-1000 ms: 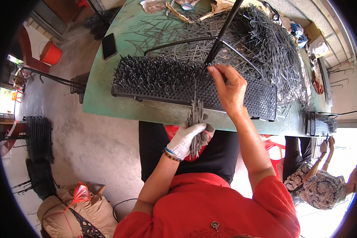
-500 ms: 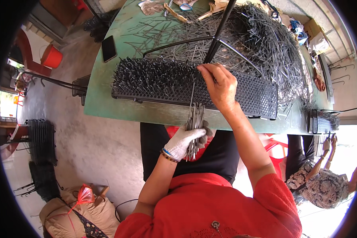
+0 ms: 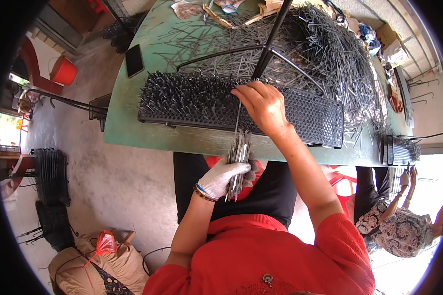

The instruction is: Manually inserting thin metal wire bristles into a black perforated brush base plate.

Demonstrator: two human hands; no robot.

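In my left hand [image 3: 220, 180], in a white glove, a bundle of thin grey metal rods [image 3: 238, 167] stands roughly upright below the table's near edge. My bare right hand [image 3: 262, 107] is over the middle of a long black perforated rack [image 3: 312, 118], thumb and fingers pinched together. From them a single thin rod [image 3: 238, 117] slants down toward the bundle; the fingers hide its upper end. Short dark rods [image 3: 187, 96] stand densely in the rack's left part, while bare holes show on its right. A black frame with a post [image 3: 266, 59] rises behind the rack.
Loose rods [image 3: 330, 54] are heaped across the green table [image 3: 123, 118] behind the rack. A phone [image 3: 134, 60] lies at its left edge. At right, a co-worker in a patterned top [image 3: 403, 231] works by another rack [image 3: 403, 150]. Stacked black racks [image 3: 51, 177] stand left.
My right hand has shifted slightly left along the rack, still pinching a rod. The left hand with its bundle has moved a little left and down.
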